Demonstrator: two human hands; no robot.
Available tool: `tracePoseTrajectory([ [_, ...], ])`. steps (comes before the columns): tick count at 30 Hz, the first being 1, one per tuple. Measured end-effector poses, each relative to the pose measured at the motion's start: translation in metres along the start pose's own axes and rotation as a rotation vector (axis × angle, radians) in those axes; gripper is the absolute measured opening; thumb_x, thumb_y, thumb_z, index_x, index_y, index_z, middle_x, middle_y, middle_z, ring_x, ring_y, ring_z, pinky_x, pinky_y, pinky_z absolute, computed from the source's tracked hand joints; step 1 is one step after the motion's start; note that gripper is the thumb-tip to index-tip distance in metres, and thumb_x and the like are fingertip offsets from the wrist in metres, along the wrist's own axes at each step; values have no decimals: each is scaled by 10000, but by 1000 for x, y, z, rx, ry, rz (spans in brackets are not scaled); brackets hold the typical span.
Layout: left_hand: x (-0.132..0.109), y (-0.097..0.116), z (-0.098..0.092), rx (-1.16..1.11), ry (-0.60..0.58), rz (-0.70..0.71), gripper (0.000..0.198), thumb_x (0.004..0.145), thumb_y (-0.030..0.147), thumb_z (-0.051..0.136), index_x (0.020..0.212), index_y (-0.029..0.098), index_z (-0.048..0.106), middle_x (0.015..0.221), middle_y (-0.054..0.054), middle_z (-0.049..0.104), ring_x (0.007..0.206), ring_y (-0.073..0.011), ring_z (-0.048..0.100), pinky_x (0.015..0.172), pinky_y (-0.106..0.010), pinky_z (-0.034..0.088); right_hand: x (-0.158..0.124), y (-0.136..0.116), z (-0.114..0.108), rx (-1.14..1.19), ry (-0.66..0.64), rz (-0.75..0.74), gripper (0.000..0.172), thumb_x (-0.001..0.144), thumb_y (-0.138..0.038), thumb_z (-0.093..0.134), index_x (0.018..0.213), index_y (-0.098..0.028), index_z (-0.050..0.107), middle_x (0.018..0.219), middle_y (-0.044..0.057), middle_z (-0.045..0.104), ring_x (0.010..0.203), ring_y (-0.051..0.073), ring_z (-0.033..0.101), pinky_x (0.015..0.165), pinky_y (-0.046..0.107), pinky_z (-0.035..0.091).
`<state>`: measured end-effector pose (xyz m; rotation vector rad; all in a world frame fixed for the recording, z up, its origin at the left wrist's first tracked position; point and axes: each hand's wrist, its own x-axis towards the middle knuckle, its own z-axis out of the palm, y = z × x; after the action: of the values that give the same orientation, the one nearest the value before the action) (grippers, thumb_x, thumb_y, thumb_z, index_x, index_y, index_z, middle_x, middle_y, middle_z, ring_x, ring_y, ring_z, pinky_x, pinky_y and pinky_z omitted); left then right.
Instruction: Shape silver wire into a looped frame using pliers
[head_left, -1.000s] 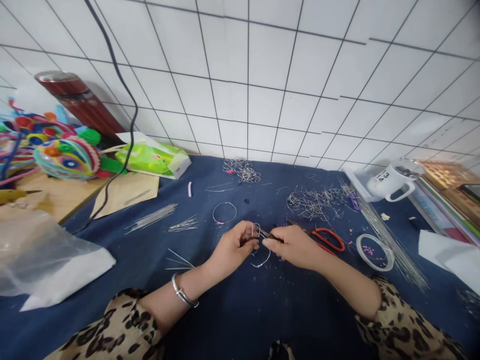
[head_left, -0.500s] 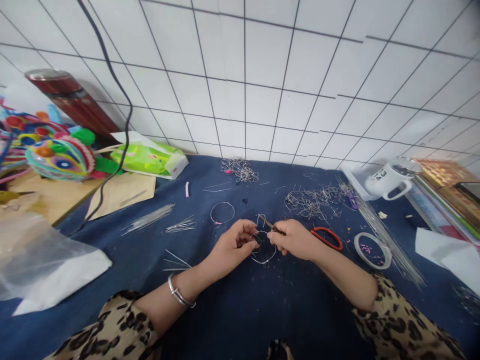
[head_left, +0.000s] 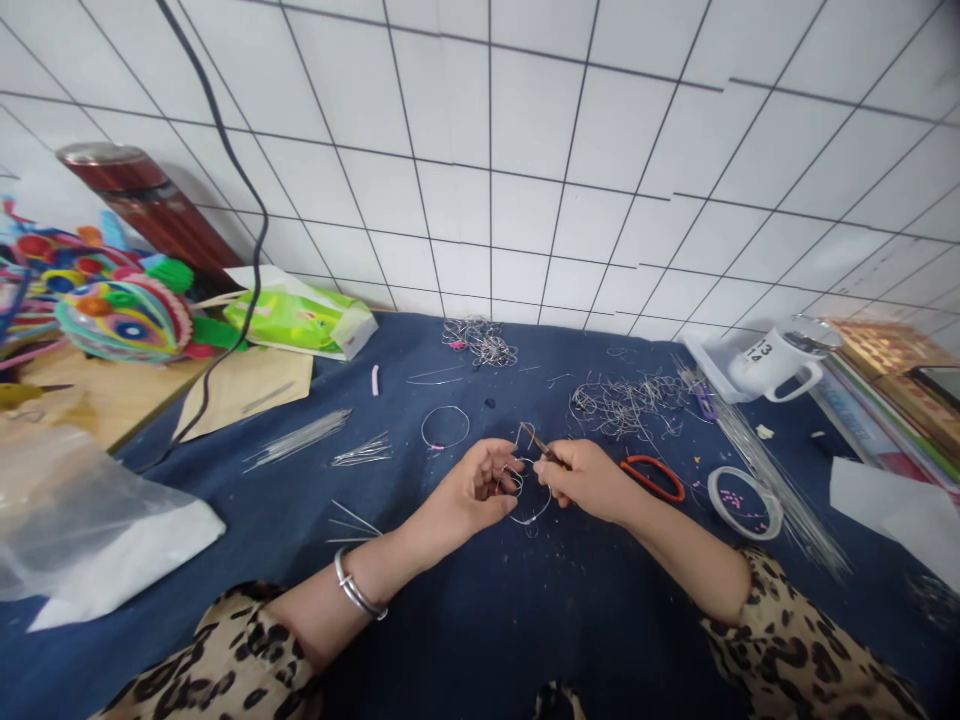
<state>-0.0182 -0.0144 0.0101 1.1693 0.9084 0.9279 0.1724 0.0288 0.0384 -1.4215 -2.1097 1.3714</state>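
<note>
My left hand [head_left: 484, 488] curls loosely around a thin silver wire coil [head_left: 516, 478], with thumb and fingertips a little apart. My right hand [head_left: 585, 478] is closed around slim pliers [head_left: 551, 455], whose dark jaws meet a bent wire end above the coil. A larger wire ring [head_left: 534, 519] hangs between both hands, just over the blue cloth. Behind my right wrist shows a red-orange handle [head_left: 654, 477]; I cannot tell whether it belongs to the pliers. A wire ring with pink beads [head_left: 445, 427] lies beyond my left hand.
Tangled wire [head_left: 630, 402] lies right of centre, with another tangle [head_left: 480, 342] near the wall. Straight wires [head_left: 300, 438] lie left. At right are a round dish of pink beads [head_left: 745, 503], long wires [head_left: 787, 490] and a white mug [head_left: 780, 365]. A black cable [head_left: 251, 270] hangs at left.
The left thumb and fingers have opened slightly around the wire coil. The wire end at the plier jaws has risen and bent to the right. The right hand has barely moved.
</note>
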Motion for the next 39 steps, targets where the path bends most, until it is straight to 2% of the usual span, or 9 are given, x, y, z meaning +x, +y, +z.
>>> tracePoseTrajectory([
  [6, -2, 2, 0, -45, 32, -44, 408, 711, 79, 565, 1085, 216, 475, 1067, -64, 559, 1001, -173, 514, 841, -320, 405, 0, 1, 1, -102, 22, -6, 286, 834, -397, 408, 748, -168, 558, 582, -6, 591, 480, 78, 524, 485, 179, 370],
  [10, -2, 1, 0, -227, 38, -87, 378, 711, 68, 562, 1059, 201, 499, 1044, -68, 575, 948, -179, 561, 844, -345, 429, 0, 1, 1, -130, 29, -21, 281, 839, -384, 400, 749, -170, 559, 562, -13, 582, 480, 78, 515, 487, 180, 355],
  [14, -1, -1, -3, -449, 43, -197, 346, 706, 48, 573, 1025, 171, 522, 982, -81, 601, 889, -195, 600, 832, -365, 450, 1, 1, 3, -119, 31, -44, 259, 836, -363, 413, 727, -170, 547, 561, -19, 570, 483, 77, 507, 488, 181, 349],
  [19, 1, -5, -4, -709, 45, -256, 284, 749, 55, 526, 1022, 134, 523, 872, -88, 618, 751, -165, 616, 751, -343, 478, 1, 0, 6, -102, 35, -43, 234, 821, -346, 440, 697, -170, 531, 521, -31, 533, 475, 79, 495, 475, 182, 340],
  [22, 1, -6, -2, -724, 75, -252, 268, 758, 46, 511, 1013, 126, 530, 902, -98, 613, 759, -163, 613, 748, -332, 483, 1, -1, 6, -94, 28, -38, 232, 823, -341, 434, 703, -171, 535, 507, -34, 523, 465, 80, 484, 464, 184, 332],
  [26, 1, -5, -1, -700, 142, -218, 254, 745, 18, 531, 973, 130, 551, 957, -99, 598, 886, -176, 593, 713, -267, 489, 1, -2, 6, -107, 31, -37, 242, 825, -348, 429, 690, -172, 528, 502, -35, 515, 459, 78, 465, 451, 185, 306],
  [29, 1, -5, -1, -684, 161, -213, 251, 738, 12, 556, 959, 132, 559, 951, -84, 593, 908, -168, 586, 752, -264, 487, 1, -2, 6, -130, 35, -45, 245, 824, -348, 432, 682, -171, 526, 502, -35, 511, 467, 78, 454, 454, 189, 288],
  [34, 1, -2, -2, -709, 106, -252, 257, 746, 28, 559, 978, 139, 557, 957, -85, 602, 896, -179, 597, 850, -352, 464, 1, -4, 6, -174, 53, -68, 245, 818, -342, 440, 658, -170, 508, 497, -38, 498, 475, 74, 432, 465, 194, 262],
  [39, 1, 0, -3, -701, 69, -252, 257, 752, 39, 556, 991, 134, 559, 1024, -110, 601, 966, -204, 585, 832, -321, 465, 1, -1, 4, -194, 73, -63, 256, 822, -349, 431, 649, -172, 495, 493, -42, 482, 466, 70, 404, 458, 196, 244],
])
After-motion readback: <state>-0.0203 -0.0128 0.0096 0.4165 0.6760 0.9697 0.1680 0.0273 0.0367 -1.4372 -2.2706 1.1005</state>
